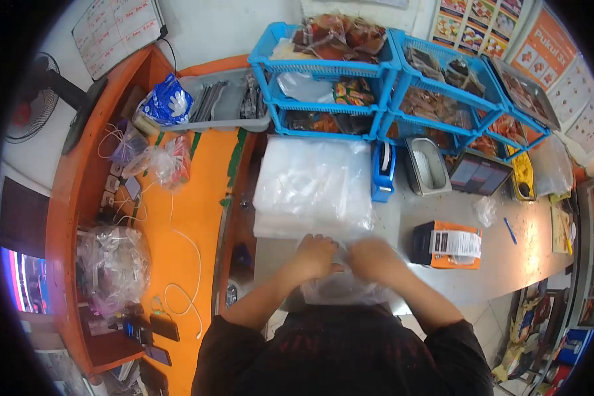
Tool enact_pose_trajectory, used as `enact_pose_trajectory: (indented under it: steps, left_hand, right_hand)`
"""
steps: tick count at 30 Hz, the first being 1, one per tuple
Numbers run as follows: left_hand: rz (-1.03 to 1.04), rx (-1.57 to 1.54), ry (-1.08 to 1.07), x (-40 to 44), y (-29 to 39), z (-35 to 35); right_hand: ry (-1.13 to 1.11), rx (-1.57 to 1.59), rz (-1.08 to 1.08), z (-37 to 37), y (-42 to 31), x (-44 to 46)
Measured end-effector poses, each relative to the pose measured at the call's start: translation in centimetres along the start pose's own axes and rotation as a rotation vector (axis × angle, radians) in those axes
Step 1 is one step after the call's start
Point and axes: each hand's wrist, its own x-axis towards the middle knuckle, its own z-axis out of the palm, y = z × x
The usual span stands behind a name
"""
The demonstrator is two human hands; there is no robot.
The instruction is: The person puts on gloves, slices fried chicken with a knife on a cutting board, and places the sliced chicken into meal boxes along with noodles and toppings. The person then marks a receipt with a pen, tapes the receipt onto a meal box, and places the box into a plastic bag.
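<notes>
Close in front of my body, a clear plastic bag (342, 290) hangs at the near edge of the metal counter. My left hand (317, 256) is closed on the bag's upper left part. Opposite it, my right hand (375, 261) grips the upper right side, somewhat blurred by motion. The fingertips are partly hidden, and I cannot make out what is inside the bag. Just beyond both hands lies a thick stack of clear plastic bags (313, 181). A black and orange box (426, 245) with a printed paper slip (457, 243) stands to the right of my right hand.
Behind the stack stand blue tiered baskets (323, 66) of packets. A blue tape dispenser (383, 175), metal pan (429, 165), tablet (480, 173) and pen (510, 231) sit rightward. On the left, an orange counter (204, 178) bears a white cable (197, 251) and phones (164, 327).
</notes>
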Motion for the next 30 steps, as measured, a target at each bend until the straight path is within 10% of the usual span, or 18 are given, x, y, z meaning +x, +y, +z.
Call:
enact_pose_trajectory:
  steps: [2, 6, 12, 14, 18, 21, 24, 30]
  left_hand:
    - [0.093, -0.101, -0.318, 1.2, -0.9, -2.3]
    - [0.257, -0.345, -0.228, 2.8, -4.1, -7.2]
    - [0.023, -1.18, 0.869, 10.6, -13.6, -9.2]
    - [-0.055, -1.272, 1.05, 13.2, -14.4, -10.3]
    - [-0.255, -0.936, 1.462, 16.2, -14.0, -11.3]
    - [-0.191, -1.206, 1.482, 18.2, -15.5, -9.5]
    - [-0.162, -1.359, 1.514, 17.9, -15.0, -9.1]
    - [0.093, -1.427, 1.532, 17.1, -15.8, -8.1]
  right_hand:
    - [0.39, 0.185, -0.06, -5.7, 1.0, 6.7]
    - [0.941, 0.183, -0.054, -10.7, 7.5, 23.3]
    - [0.434, -0.058, 0.231, -11.9, 8.2, 27.6]
    - [0.88, -0.255, -0.12, -9.3, 7.0, 25.3]
    - [0.766, -0.075, -0.476, -8.4, 5.7, 21.8]
    - [0.702, 0.434, -0.251, -10.0, 9.4, 25.1]
    - [0.564, 0.05, 0.103, -11.2, 9.8, 28.0]
    - [0.754, -0.047, -0.046, -10.1, 8.7, 25.7]
